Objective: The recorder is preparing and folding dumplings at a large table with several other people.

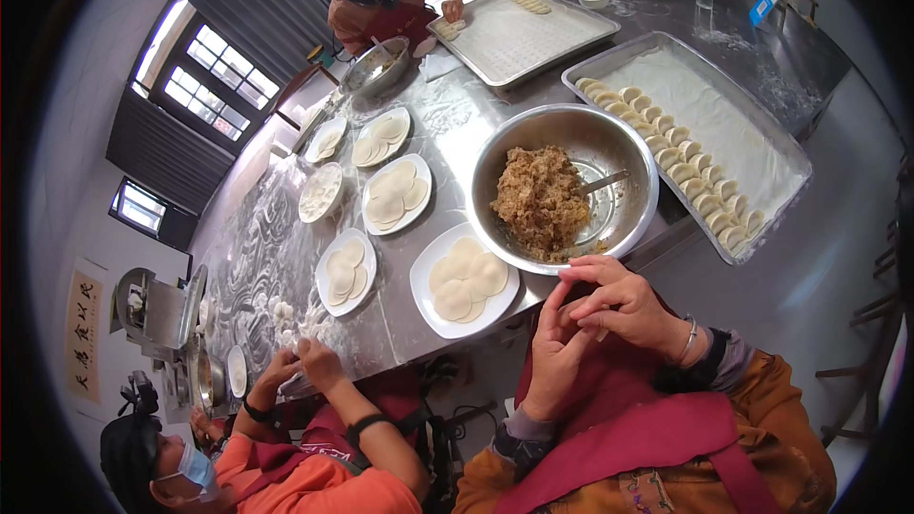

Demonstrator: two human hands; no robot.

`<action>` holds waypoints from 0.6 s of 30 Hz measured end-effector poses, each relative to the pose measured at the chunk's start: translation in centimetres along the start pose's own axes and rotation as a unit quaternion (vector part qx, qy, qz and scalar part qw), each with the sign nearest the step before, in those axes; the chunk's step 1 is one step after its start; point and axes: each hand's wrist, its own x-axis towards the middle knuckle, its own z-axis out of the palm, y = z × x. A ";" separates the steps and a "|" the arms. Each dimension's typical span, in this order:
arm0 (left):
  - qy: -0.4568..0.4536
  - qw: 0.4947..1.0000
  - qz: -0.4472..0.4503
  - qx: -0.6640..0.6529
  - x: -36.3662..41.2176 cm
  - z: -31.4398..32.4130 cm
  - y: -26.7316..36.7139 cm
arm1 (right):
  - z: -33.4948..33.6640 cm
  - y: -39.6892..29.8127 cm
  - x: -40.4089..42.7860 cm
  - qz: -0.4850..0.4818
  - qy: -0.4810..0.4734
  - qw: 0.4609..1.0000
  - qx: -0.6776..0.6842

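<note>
My left hand [555, 360] and my right hand [618, 303] meet at the fingertips in front of my dark red apron. Pinched between them is a piece of pale dough [602, 335], mostly hidden by the fingers. Just beyond my hands stands a wide steel bowl [639, 210] holding a mound of brown minced filling [539, 200], with a metal utensil [603, 182] leaning in it. A square white plate [423, 303] of overlapping round dough wrappers [468, 278] lies to the left, near the table edge. On the right, rows of folded dumplings [682, 171] fill one side of a metal tray [757, 157].
More plates of wrappers [391, 194] and a bowl of flour [321, 191] stand on the floured steel table [250, 250]. At left, a co-worker's hands [307, 364] handle dough. Across the table, another person's hand [452, 8] reaches to a second tray [528, 36].
</note>
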 end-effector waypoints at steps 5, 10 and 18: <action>-0.006 0.999 -0.043 -0.017 0.0 0.2 0.6 | 0.3 -1.7 0.0 0.083 0.034 0.991 0.100; 0.000 0.999 -0.052 0.007 0.2 0.7 1.3 | -0.5 -0.9 -0.4 0.078 0.042 0.987 0.131; 0.000 0.998 -0.052 -0.026 1.4 1.3 0.9 | -1.0 -1.7 -0.1 0.077 0.064 0.987 0.126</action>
